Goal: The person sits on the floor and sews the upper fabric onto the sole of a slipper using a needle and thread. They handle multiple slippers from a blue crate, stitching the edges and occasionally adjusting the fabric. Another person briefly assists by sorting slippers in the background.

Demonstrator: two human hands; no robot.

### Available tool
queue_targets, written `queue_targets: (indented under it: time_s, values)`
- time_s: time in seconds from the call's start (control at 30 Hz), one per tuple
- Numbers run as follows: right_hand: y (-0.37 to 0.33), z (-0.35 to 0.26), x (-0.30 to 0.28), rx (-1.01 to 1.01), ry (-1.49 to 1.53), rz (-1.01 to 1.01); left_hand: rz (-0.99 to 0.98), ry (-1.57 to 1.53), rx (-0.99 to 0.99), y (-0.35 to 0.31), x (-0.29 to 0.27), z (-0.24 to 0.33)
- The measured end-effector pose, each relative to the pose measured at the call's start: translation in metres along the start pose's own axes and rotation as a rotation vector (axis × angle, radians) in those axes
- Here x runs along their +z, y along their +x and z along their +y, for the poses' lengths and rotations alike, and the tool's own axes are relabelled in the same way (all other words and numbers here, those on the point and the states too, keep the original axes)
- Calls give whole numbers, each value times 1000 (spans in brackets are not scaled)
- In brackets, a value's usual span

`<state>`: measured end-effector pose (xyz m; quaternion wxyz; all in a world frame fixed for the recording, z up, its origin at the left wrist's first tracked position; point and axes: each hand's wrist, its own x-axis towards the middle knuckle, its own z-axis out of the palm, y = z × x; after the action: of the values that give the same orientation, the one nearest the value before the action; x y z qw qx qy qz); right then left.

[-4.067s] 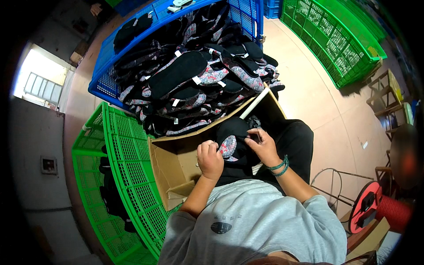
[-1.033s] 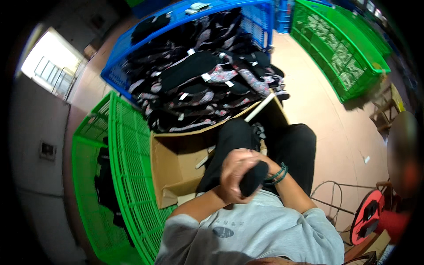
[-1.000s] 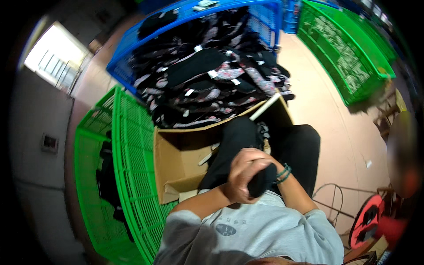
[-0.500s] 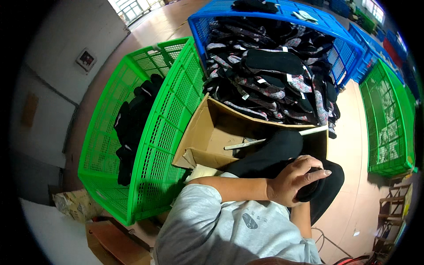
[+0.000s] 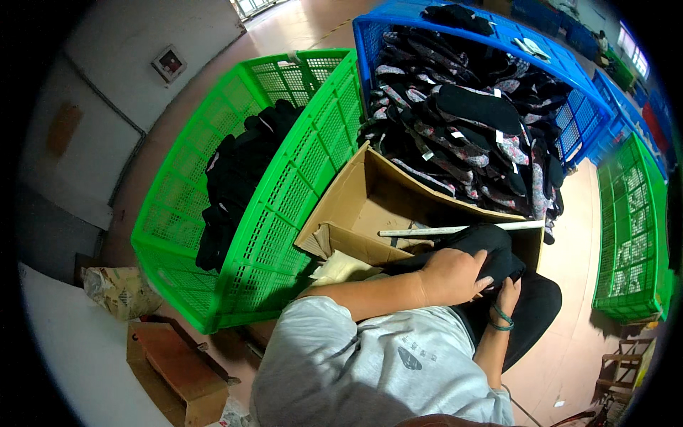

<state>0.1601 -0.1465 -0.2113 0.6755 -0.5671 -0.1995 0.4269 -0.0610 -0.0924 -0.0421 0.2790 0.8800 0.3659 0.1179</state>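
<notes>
Over my lap, both hands grip a black cloth slipper [image 5: 504,265], whose outline partly merges with my black trousers. My left hand [image 5: 455,274] lies across its near left side with the fingers bent over the cloth. On the right, my right hand [image 5: 506,293], below a dark green wrist band, pinches its lower edge. Just beyond my knees stands an open cardboard box [image 5: 341,238] with a pale rod [image 5: 462,230] lying across it. Behind the box, a blue crate [image 5: 484,25] spills over with slippers [image 5: 477,107], black-soled with floral cloth and white tags.
To my left stands a tall green mesh crate [image 5: 284,206] holding black slippers [image 5: 238,171]. Another green crate [image 5: 626,242] is at the far right, near a wooden rack [image 5: 622,370]. A carton [image 5: 178,370] sits at the lower left by the wall.
My left hand has turned from palm-up around the slipper to lying over it. My right hand, hidden before, now shows gripping the cloth. The whole view has shifted slightly.
</notes>
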Motion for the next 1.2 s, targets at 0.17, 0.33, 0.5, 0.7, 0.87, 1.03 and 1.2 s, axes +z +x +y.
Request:
queue_targets:
  time_s: [0.17, 0.33, 0.5, 0.7, 0.87, 1.03, 1.2]
  values:
    - [0, 11, -3, -112, -277, -21, 28, -41, 85, 0, 11, -4]
    - [-9, -3, 2, -133, -247, -50, -3, -110, 12, 6, 25, -11]
    - [-8, -8, -3, -25, -109, -31, 89, -327, -45, 6, 28, -20]
    - [-20, -29, 16, -319, 86, -56, 42, -1148, -281, 7, 16, -44]
    - [-15, -15, -5, -143, 227, 86, 7, -1332, -459, 4, -9, -76]
    - [-11, -2, 1, 37, 307, 118, 470, -1360, -365, -20, -83, -106]
    - [-14, -4, 3, 88, 301, 122, 1303, -1337, -89, -51, -141, -135]
